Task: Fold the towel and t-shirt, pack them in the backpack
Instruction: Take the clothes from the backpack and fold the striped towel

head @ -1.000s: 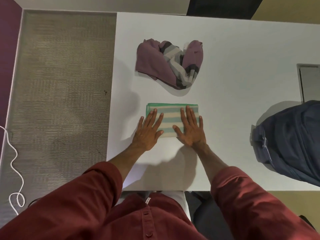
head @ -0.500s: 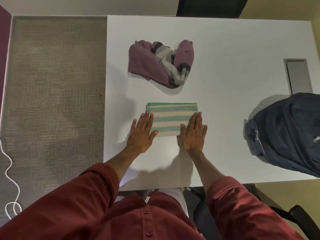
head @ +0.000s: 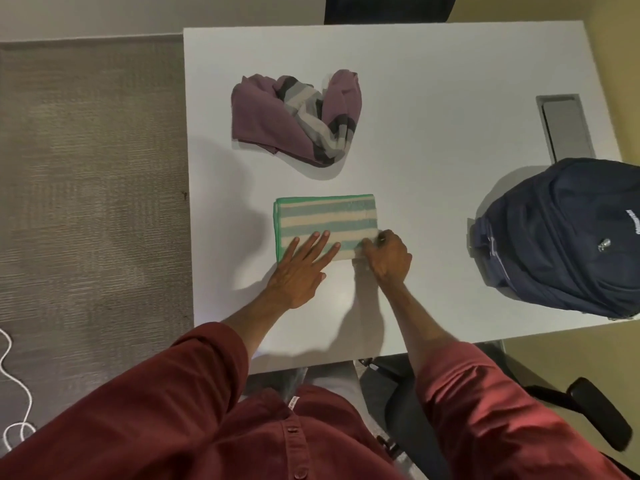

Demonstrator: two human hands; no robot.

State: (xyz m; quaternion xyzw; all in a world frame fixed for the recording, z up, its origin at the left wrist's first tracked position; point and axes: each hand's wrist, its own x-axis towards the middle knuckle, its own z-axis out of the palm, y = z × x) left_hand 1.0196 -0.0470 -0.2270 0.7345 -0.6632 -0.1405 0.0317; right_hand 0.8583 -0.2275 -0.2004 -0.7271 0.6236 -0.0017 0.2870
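Towel: the green and cream striped towel (head: 325, 218) lay folded into a neat rectangle on the white table (head: 433, 98), near the middle and towards the near edge.
Left hand: the left hand (head: 298, 271) rested palm down, fingers straight and spread, with the fingertips (head: 325, 234) lying on the near left part of the towel and the palm on the table just below it.
Right hand: the right hand (head: 388, 258) sat at the towel's near right corner, knuckles up, fingers curled tightly over that corner and gripping the cloth.
T-shirt: the purple t-shirt (head: 294, 123) with grey and black stripes lay in a crumpled heap, unfolded, farther away than the towel and apart from it.
Backpack: the dark blue backpack (head: 568, 237) lay on the right side of the table, well apart from the towel, and hung past the right edge.
Table fitting: a grey hatch (head: 562, 126) was set into the table beyond the backpack.
Floor: grey carpet (head: 86, 168) lay to the left, with a white cord (head: 14, 393) looped on it.
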